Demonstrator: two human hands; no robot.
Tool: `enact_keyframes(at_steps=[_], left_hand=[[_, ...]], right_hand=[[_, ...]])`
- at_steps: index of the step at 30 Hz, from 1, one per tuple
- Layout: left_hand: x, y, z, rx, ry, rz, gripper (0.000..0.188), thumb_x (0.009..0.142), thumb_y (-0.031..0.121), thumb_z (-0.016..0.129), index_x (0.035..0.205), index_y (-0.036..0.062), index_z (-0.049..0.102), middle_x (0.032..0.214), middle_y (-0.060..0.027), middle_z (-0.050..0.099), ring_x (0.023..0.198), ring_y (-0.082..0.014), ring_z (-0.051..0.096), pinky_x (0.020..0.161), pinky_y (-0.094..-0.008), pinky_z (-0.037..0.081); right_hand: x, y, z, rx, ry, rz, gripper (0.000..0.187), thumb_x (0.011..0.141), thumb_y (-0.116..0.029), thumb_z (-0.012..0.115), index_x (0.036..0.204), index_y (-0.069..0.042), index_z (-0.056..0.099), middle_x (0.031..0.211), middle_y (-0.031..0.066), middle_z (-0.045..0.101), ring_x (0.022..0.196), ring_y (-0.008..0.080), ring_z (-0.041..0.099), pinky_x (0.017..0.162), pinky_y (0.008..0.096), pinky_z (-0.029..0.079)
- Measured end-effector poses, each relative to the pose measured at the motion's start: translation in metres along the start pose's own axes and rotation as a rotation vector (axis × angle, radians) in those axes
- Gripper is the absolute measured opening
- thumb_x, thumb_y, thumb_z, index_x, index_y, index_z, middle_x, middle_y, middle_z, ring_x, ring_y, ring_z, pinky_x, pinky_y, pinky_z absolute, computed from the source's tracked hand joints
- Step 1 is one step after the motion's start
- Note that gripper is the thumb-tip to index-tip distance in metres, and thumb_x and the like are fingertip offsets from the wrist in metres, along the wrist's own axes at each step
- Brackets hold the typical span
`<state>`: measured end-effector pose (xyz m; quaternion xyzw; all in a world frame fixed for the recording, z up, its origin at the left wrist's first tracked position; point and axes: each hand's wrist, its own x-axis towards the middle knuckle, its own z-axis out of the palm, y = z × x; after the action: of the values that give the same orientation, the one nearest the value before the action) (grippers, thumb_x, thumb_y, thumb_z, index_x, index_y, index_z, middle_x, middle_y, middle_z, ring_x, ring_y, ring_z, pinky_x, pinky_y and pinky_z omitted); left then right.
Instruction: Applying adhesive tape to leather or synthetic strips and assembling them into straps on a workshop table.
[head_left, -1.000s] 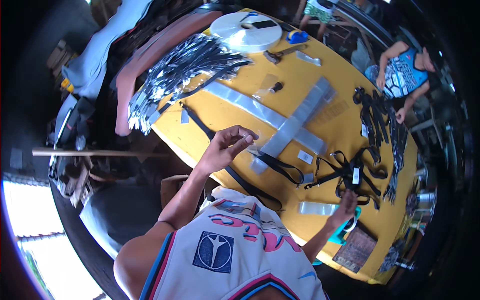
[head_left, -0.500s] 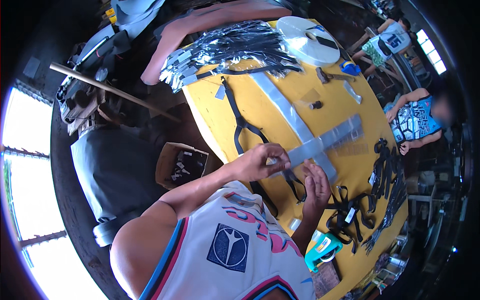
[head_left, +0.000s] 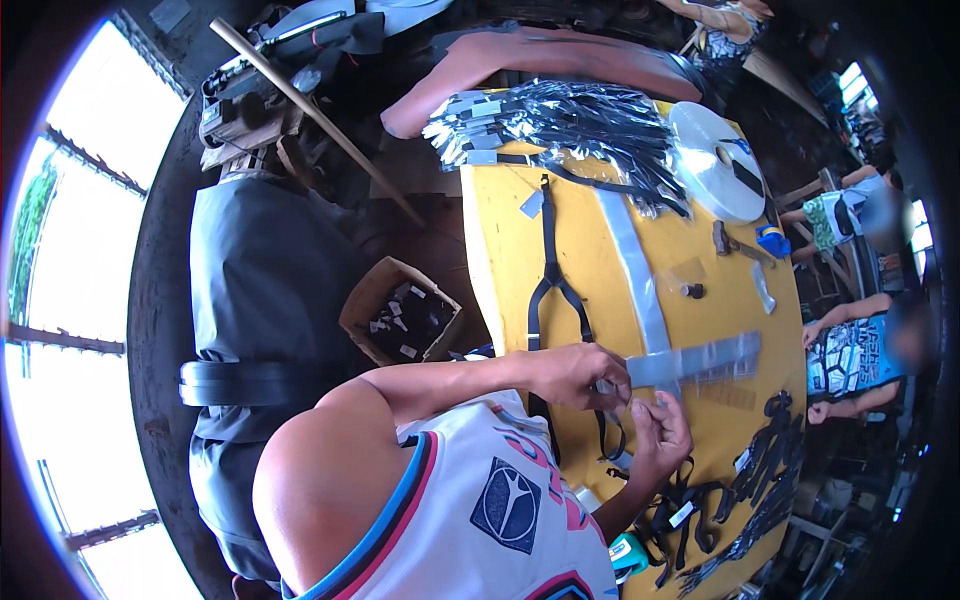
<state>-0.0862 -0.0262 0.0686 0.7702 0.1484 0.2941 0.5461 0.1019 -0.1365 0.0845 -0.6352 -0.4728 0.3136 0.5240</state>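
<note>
My left hand [head_left: 585, 375] has its fingers pinched at the near end of a clear plastic sleeve [head_left: 705, 362], which stretches away to the right over the table. Close beside it, my right hand [head_left: 662, 435] brings thumb and forefinger together near the same end; whatever small thing is in that pinch cannot be made out. Beneath and beyond my left hand lie black Y-shaped suspenders [head_left: 551, 272] with a light tag, partly hidden by the hand and forearm. A second long clear sleeve [head_left: 628, 260] lies flat, crossing under the first.
On the yellow table [head_left: 500, 240] are bagged black straps [head_left: 575, 120], a white roll [head_left: 705, 150], a hammer [head_left: 742, 245], a blue tape dispenser [head_left: 773, 240], loose black straps [head_left: 765, 465] and a teal tape dispenser [head_left: 625, 553]. A cardboard box [head_left: 365, 340] stands left. Co-workers [head_left: 850, 340] are at right.
The view has turned, so the table sits further right and lower. My hands stay at the sleeve's near end, and the right fingertips have closed into a pinch beside the left.
</note>
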Motion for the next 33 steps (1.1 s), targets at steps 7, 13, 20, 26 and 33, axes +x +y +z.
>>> enact_keyframes(at_steps=[7,13,20,26,33], left_hand=[[0.001,-0.01,0.002,0.04,-0.021,-0.031,0.019,0.088,0.021,0.07,0.098,0.005,0.072,0.091,-0.0122,0.072,0.084,-0.0308,0.069,0.072,-0.0401,0.053],[0.005,-0.004,0.001,0.025,-0.07,-0.022,0.019,0.09,0.022,0.069,0.099,0.0045,0.072,0.092,-0.0129,0.072,0.086,-0.0327,0.069,0.073,-0.0416,0.052],[0.012,0.006,0.007,-0.184,-0.069,-0.074,0.015,0.09,0.014,0.069,0.098,0.0015,0.071,0.09,-0.0143,0.071,0.085,-0.0279,0.07,0.075,-0.0371,0.053],[0.036,0.01,0.005,-0.015,-0.059,0.04,0.013,0.089,0.007,0.07,0.1,0.0002,0.072,0.093,-0.0131,0.072,0.084,-0.0264,0.069,0.077,-0.0349,0.053],[0.048,0.015,0.008,-0.164,-0.027,-0.179,0.013,0.092,0.011,0.07,0.098,-0.0001,0.073,0.089,-0.0094,0.072,0.084,-0.0147,0.067,0.079,-0.0288,0.05]], right_hand=[[0.012,0.001,0.011,0.073,0.001,-0.014,0.032,0.08,0.001,0.077,0.108,0.004,0.062,0.087,0.0107,0.073,0.081,0.0112,0.066,0.084,0.0274,0.049],[0.01,-0.001,0.008,0.117,0.037,-0.014,0.033,0.079,0.002,0.078,0.107,0.004,0.062,0.086,0.0084,0.071,0.083,0.0117,0.064,0.085,0.028,0.048],[0.007,-0.003,0.005,0.169,0.099,-0.066,0.032,0.077,-0.001,0.081,0.102,0.002,0.061,0.085,0.0051,0.067,0.081,0.0099,0.06,0.08,0.0264,0.048],[0.016,-0.003,-0.008,0.191,0.156,0.051,0.038,0.075,-0.006,0.083,0.105,0.004,0.063,0.098,0.0084,0.065,0.086,0.0138,0.062,0.079,0.0283,0.051],[0.025,-0.017,-0.008,0.234,0.104,-0.11,0.029,0.087,-0.005,0.072,0.112,0.005,0.062,0.09,0.0098,0.073,0.085,0.0104,0.066,0.086,0.0282,0.051]])
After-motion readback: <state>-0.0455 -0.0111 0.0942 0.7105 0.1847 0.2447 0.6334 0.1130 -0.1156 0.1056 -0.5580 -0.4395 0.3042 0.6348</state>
